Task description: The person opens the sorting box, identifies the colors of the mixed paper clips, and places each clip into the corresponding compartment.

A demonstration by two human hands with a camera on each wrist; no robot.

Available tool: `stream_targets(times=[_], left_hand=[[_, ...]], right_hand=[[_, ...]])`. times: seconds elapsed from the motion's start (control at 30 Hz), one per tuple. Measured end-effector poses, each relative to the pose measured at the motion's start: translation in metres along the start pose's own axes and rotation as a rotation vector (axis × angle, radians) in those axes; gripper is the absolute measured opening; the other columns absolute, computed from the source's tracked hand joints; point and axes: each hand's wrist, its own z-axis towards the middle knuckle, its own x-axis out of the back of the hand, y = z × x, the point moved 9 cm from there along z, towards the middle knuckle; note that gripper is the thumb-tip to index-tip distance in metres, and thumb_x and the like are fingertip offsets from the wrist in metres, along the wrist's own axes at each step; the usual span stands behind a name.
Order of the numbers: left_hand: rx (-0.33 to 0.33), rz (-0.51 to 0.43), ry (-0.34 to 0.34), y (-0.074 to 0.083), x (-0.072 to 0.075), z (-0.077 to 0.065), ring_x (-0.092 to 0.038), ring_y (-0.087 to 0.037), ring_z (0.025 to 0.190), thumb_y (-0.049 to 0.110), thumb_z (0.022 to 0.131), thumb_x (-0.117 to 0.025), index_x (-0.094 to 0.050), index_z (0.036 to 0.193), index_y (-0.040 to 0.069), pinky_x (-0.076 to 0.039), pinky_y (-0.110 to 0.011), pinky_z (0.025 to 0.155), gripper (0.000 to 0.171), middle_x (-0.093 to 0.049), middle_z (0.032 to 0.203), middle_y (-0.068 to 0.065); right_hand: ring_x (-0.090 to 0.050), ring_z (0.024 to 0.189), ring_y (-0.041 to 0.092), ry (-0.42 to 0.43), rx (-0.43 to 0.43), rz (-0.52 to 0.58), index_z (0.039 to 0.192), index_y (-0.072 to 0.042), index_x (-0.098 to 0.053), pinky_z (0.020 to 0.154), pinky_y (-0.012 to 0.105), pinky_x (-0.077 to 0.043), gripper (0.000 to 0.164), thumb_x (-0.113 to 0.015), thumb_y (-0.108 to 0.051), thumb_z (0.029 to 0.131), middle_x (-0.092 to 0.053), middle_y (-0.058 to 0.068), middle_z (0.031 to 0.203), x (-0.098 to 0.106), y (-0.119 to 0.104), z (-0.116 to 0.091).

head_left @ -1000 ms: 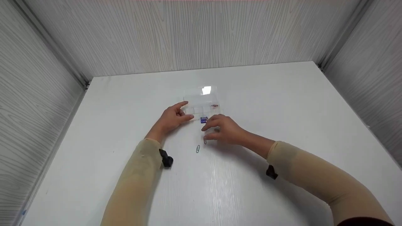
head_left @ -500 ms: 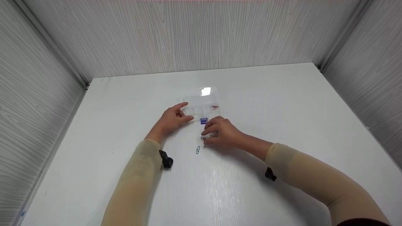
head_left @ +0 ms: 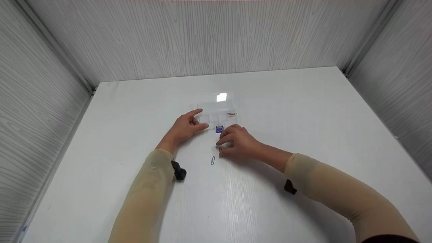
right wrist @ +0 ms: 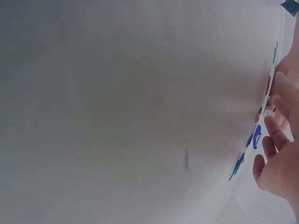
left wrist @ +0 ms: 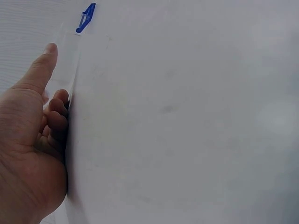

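Note:
My left hand (head_left: 187,125) lies at the left end of a clear compartment box (head_left: 216,107), thumb and forefinger straight and spread over it. In the left wrist view the other fingers (left wrist: 57,119) curl loosely below the thumb. A blue clasp (head_left: 219,129) shows at the box's front edge. My right hand (head_left: 241,141) hovers low over the table in front of the box. Its thumb and forefinger are apart, with a small dark paper clip (head_left: 220,149) seen between them. Another paper clip (head_left: 228,146) shows under its fingers. A green paper clip (head_left: 212,160) lies nearer me.
Red paper clips (head_left: 231,114) are in the box's right compartment. Blue clips (right wrist: 238,164) lie on the table by my right fingers. The white table (head_left: 152,209) has pale wood-grain panels (head_left: 216,37) behind and at both sides.
My right fingers have drawn closer together and dipped slightly towards me, over the small dark paper clip. My left hand and the box have stayed put.

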Motion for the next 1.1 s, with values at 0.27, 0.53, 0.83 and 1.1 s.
stream_targets(times=[0.27,0.53,0.83,1.1], left_hand=[[0.001,0.006,0.001,-0.0001,0.0,0.0008,-0.052,-0.018,0.084,0.042,0.095,-0.082,-0.047,0.162,0.021,-0.043,-0.034,0.086,0.078,-0.06,0.095,-0.003],[0.006,0.004,0.002,-0.0012,-0.0002,0.0019,-0.053,-0.018,0.085,0.041,0.095,-0.082,-0.047,0.161,0.022,-0.043,-0.034,0.086,0.078,-0.061,0.096,-0.003],[-0.009,-0.014,0.004,-0.0007,-0.0005,0.0006,-0.051,-0.017,0.083,0.039,0.095,-0.082,-0.046,0.162,0.019,-0.042,-0.033,0.085,0.078,-0.059,0.093,-0.002],[-0.013,0.006,0.007,0.0013,0.0007,0.0001,-0.052,-0.017,0.084,0.041,0.096,-0.081,-0.047,0.162,0.02,-0.043,-0.033,0.087,0.077,-0.06,0.095,-0.002]], right_hand=[[-0.052,0.123,0.03,-0.014,0.003,-0.007,0.107,-0.018,-0.087,0.102,0.056,-0.04,0.02,-0.088,-0.024,0.088,-0.069,0.004,0.115,-0.0026,-0.0006,-0.0008],[-0.052,0.123,0.031,-0.009,0.013,-0.013,0.103,-0.017,-0.086,0.103,0.056,-0.041,0.017,-0.087,-0.022,0.087,-0.07,0.004,0.115,-0.0032,-0.001,0.0005],[-0.05,0.125,0.027,-0.05,-0.042,0.049,0.097,-0.019,-0.081,0.109,0.052,-0.039,0.011,-0.087,-0.022,0.088,-0.07,0.0,0.114,-0.0083,0.0058,0.0033],[-0.05,0.121,0.026,-0.058,-0.048,0.049,0.097,-0.018,-0.079,0.104,0.049,-0.041,0.014,-0.088,-0.019,0.087,-0.07,-0.005,0.097,-0.007,0.0025,0.006]])
